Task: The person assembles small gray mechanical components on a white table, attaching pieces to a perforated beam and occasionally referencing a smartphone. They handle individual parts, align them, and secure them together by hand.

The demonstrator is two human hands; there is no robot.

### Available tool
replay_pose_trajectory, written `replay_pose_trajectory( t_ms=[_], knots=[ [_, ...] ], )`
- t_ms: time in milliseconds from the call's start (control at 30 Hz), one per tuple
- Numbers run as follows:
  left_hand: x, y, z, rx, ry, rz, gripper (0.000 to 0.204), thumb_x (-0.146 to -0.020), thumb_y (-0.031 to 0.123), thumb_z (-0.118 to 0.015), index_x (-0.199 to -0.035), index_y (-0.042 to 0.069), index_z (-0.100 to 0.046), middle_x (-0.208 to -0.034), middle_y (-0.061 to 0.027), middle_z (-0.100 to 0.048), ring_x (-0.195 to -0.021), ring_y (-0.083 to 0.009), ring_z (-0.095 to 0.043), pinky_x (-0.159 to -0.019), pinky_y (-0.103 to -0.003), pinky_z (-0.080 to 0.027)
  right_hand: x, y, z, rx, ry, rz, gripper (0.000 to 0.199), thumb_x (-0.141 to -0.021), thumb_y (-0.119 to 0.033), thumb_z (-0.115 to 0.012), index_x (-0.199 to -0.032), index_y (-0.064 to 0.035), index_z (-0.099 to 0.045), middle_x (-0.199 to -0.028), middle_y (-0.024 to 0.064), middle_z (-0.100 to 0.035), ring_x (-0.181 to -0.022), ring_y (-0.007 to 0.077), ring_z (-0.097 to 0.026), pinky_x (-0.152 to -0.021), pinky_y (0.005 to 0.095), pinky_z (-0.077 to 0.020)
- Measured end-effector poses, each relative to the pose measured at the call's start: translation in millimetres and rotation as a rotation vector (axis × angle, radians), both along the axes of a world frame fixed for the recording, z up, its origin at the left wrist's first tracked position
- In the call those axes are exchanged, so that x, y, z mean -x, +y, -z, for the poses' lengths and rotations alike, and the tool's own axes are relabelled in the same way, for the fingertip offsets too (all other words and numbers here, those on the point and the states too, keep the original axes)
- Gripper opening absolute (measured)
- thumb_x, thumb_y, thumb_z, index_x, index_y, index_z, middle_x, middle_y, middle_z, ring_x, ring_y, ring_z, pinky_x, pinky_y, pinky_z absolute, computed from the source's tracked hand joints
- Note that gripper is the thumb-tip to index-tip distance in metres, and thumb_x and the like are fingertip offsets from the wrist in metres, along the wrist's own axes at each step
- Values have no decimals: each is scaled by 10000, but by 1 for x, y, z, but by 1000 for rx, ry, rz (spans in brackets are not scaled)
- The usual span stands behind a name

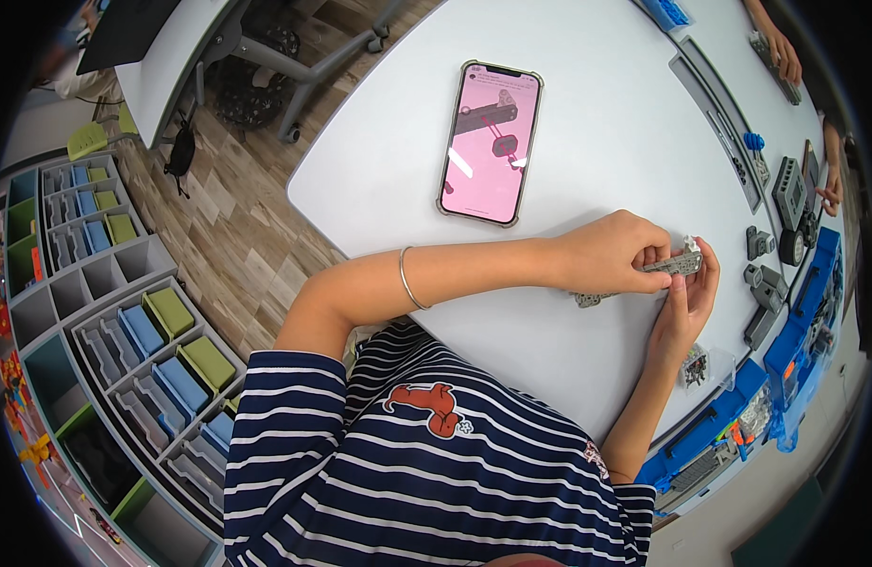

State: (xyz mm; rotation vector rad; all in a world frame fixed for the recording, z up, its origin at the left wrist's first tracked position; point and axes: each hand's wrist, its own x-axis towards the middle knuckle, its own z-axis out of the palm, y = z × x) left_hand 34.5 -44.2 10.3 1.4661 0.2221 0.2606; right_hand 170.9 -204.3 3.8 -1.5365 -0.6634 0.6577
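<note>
Toward the right of the white table, my left hand point(617, 248) is closed on a grey perforated building beam point(680, 265), its fingers bent over it. From the right side, my right hand point(686, 307) grips the same beam between thumb and fingers. A small white piece point(691, 244) sits at the beam's upper edge by my right fingertips. Partly hidden under my left wrist, another grey perforated piece point(590, 300) lies on the table. Farther off, a phone point(490, 142) lies face up, its pink screen showing a picture of grey beams and parts.
A clear box of small parts point(696, 369) stands by my right forearm. Grey blocks point(765, 293) and a wheel point(792, 248) lie at the right, beside blue trays point(708, 425). Another person's hand point(784, 59) holds a grey beam at the far right. Drawer shelves point(157, 354) stand left.
</note>
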Motion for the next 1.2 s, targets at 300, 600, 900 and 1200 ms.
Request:
replay_pose_trajectory(
  t_ms=[300,600,900,1200],
  knots=[
    [0,0,-1,-2,12,-2,267,-916,244,-752,-913,-15,-687,-804,-82,-682,-761,-172,-633,-742,-333,-535,0,1,1,-2,-16,7,657,-910,-231,-797,-1442,5,-491,-1386,121,-533,-1208,195,-538,-1080,356,-420],
    [0,0,0,-1,6,3,266,-923,244,-749,-925,-15,-688,-807,-80,-685,-761,-173,-638,-745,-331,-537,0,0,1,-2,-6,2,657,-912,-230,-799,-1444,2,-490,-1371,112,-534,-1202,190,-543,-1068,351,-432],
    [0,0,1,-16,12,15,256,-930,238,-741,-919,-11,-684,-806,-78,-680,-759,-171,-629,-744,-332,-532,0,0,1,7,-13,5,647,-918,-225,-792,-1442,3,-490,-1375,113,-533,-1207,192,-542,-1069,355,-433],
    [0,0,1,-7,4,11,256,-932,238,-738,-919,-12,-687,-806,-77,-677,-756,-168,-623,-745,-331,-531,-1,-2,2,12,-20,6,649,-918,-231,-787,-1442,9,-489,-1421,136,-521,-1260,211,-524,-1102,365,-408]
  ],
)
